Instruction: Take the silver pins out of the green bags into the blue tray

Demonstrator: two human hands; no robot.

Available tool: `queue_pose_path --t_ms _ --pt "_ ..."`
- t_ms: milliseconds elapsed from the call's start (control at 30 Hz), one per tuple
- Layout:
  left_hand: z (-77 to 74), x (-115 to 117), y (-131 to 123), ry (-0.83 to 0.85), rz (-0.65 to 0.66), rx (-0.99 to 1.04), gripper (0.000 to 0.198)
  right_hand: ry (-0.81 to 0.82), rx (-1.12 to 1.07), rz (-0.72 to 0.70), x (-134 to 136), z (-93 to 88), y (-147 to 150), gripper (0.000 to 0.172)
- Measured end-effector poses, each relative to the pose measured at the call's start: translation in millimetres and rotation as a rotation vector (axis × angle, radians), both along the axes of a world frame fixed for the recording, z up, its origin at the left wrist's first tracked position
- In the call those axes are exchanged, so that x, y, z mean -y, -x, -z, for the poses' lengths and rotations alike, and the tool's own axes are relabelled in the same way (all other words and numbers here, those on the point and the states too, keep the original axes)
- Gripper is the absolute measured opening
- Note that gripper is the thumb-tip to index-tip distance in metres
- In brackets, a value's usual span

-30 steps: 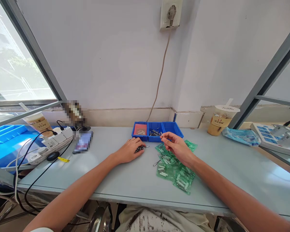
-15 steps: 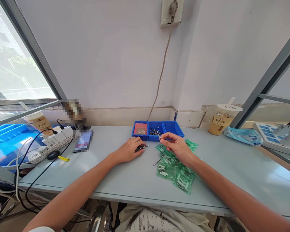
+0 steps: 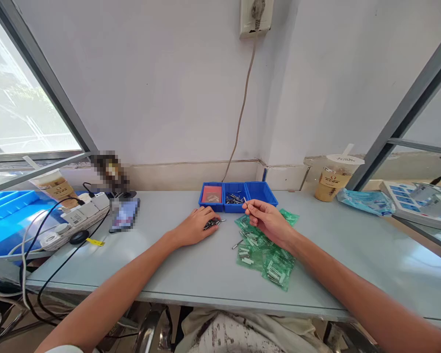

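My left hand [image 3: 197,226] rests on the table with its fingers curled round a small pile of dark, shiny metal pins [image 3: 212,224], which stick out between thumb and fingers. My right hand [image 3: 267,221] is closed in a pinch on a thin metal pin [image 3: 245,200], held just in front of the blue bins. Under and beside the right hand lie green plastic bags [image 3: 252,257] filled with short metal pins. One loose pin [image 3: 237,244] lies left of these bags. More pins [image 3: 234,198] are in the middle blue bin [image 3: 235,210].
The left blue bin [image 3: 210,208] holds a reddish packet; the right one [image 3: 261,192] stands beside the middle bin. A phone [image 3: 125,215], a power strip [image 3: 83,218] with cables and a drink cup [image 3: 55,189] are at left. Another cup [image 3: 334,179] and a light-blue packet [image 3: 365,202] stand right.
My right hand has turned slightly, and the pin in its fingertips shows more clearly, pointing up and left. My left hand stays round the pins. The whole view has shifted a little.
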State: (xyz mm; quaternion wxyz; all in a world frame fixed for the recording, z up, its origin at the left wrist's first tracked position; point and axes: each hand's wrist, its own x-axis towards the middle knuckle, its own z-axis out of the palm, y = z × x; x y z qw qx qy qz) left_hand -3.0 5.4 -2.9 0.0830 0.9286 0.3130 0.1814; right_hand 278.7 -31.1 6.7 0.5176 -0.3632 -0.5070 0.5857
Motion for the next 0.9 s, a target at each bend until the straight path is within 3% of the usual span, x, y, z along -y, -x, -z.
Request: queue_pose_path --t_ms 267,500,733,900 --pt "-3.8 2.2 -1.0 0.016 -0.007 -0.006 0.031 -0.186 0.282 0.137 1.4 -0.3 4.6 0.035" --pt "-3.9 2.7 -1.4 0.025 -0.004 -0.002 0.042 -0.207 0.334 0.173 2.3 -2.1 5.5 0.035" --pt "-4.9 4.2 -1.9 0.019 0.003 0.003 0.045 -0.122 0.255 -0.039 8.6 -4.6 6.9 0.036" --pt "-3.6 3.1 -1.8 0.003 0.012 0.006 0.041 -0.064 0.179 -0.071 7.3 -0.4 6.9 0.036"
